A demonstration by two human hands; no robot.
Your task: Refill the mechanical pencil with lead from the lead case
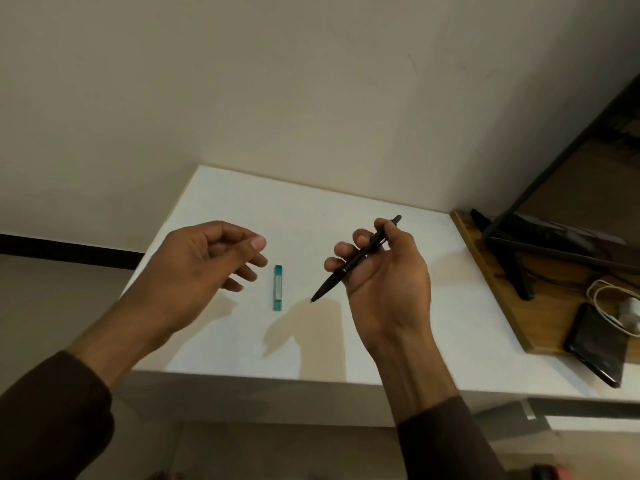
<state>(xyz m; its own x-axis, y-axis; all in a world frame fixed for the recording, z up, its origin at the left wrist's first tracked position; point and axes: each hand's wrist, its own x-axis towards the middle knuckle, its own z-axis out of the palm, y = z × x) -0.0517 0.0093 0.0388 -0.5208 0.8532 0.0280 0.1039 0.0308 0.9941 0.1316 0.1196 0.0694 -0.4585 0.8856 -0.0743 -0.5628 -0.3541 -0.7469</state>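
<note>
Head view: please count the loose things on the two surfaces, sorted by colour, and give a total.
Black: 2, the mechanical pencil held in the right hand, and the phone.
Teal: 1, the lead case.
White: 1, the cable with earbuds.
Total: 4

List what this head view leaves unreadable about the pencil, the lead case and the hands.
- Black mechanical pencil: mid-barrel hidden by the right hand's fingers.
- Teal translucent lead case: label and contents too small to read.
- Left hand: palm turned away; looks empty.
- Black phone: partly past the white table's edge, blurred.
</note>
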